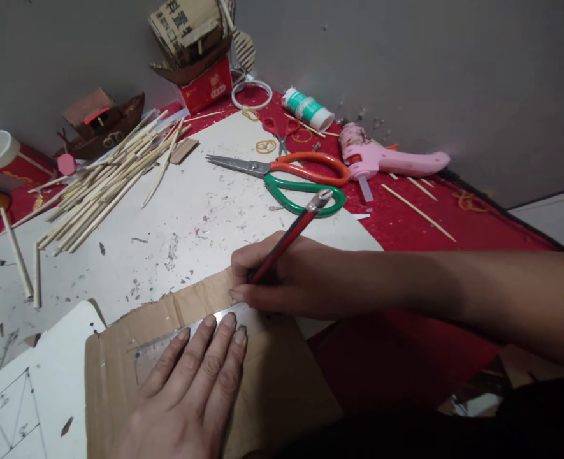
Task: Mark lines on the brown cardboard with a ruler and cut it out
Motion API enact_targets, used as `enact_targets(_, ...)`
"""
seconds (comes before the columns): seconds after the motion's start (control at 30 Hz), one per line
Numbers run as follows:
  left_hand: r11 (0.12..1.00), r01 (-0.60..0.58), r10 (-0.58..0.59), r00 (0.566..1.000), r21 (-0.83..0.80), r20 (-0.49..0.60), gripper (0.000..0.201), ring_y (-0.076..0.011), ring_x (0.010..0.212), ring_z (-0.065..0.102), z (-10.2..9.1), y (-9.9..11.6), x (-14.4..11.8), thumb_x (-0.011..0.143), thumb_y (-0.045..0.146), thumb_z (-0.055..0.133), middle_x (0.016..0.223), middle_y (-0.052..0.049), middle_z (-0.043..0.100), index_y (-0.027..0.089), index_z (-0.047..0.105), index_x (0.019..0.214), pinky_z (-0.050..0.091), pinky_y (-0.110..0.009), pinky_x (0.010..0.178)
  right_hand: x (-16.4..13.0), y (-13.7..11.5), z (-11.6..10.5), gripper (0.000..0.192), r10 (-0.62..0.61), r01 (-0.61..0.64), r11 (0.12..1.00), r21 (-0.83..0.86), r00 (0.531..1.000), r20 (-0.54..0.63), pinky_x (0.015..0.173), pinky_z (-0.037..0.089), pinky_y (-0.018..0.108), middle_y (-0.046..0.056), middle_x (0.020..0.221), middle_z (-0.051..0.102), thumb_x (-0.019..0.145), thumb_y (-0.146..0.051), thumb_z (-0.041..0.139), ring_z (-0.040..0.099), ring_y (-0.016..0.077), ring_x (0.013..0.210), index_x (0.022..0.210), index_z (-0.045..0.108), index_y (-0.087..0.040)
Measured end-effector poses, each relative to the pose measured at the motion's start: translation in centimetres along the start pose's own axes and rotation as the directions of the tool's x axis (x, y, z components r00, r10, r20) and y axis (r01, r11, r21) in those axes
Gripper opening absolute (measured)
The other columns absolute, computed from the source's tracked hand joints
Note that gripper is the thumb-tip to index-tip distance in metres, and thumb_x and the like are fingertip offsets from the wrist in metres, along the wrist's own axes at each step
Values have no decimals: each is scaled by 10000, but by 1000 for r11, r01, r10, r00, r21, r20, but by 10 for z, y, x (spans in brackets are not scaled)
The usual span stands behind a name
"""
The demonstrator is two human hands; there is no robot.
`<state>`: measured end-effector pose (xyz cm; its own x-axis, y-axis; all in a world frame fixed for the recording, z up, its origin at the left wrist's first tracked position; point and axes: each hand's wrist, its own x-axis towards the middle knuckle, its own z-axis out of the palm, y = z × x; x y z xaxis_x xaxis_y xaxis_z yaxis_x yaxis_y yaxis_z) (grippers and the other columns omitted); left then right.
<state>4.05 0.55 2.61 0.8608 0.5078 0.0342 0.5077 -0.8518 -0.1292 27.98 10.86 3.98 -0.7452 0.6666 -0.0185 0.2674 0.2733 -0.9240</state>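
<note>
My left hand (pixel 190 389) lies flat with its fingers stretched out over a clear ruler (pixel 148 357). The ruler rests on a piece of brown cardboard (pixel 112 382), close to its far edge. In my right hand (pixel 282 274) is a red and black pencil (pixel 286 239), tilted up to the right with its metal-capped end raised. The fingers close around its lower part, at the ruler's far right side. Its tip is hidden behind them. Beyond the right hand lie scissors (pixel 282 172) with one orange and one green handle.
Wooden sticks (pixel 104 185) are piled at the left. A pink glue gun (pixel 387 156), a white-green roll (pixel 308 109) and small red scissors (pixel 282 131) lie toward the wall. Cardboard boat models (pixel 102 121) and a paper cup (pixel 11 159) stand behind. A paper drawing (pixel 9 408) lies at lower left.
</note>
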Motion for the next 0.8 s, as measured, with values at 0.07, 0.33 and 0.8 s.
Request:
enact_targets(0.07,1000,-3,3,1000,0,18,862,-320,1393,431,0,0,0,893,659,535,1537,-175,468,30,441,1475,85,-419,1237,0,-1,0,213,1,0,1000,-31,1000,1,594,357,227,-47,640,477,862,-101,538,425,98,611,674,481,-182)
enact_targets(0.33,1000,13,-13,1000,-4,2,857,-313,1400,419,-1,1,-1,889,665,523,1539,-163,472,42,450,1474,78,-408,1240,-3,-5,-5,246,0,-2,995,-105,1000,-17,576,341,238,-53,615,460,828,-62,530,403,99,585,635,454,-194)
enact_targets(0.8,1000,1,-1,1000,-7,29,929,-340,1439,345,-1,0,-1,853,677,564,1554,-184,442,22,414,1494,76,-416,1237,-5,-14,-12,261,114,-121,941,-318,993,-39,506,303,251,-43,562,487,827,-86,576,413,88,517,607,477,-186)
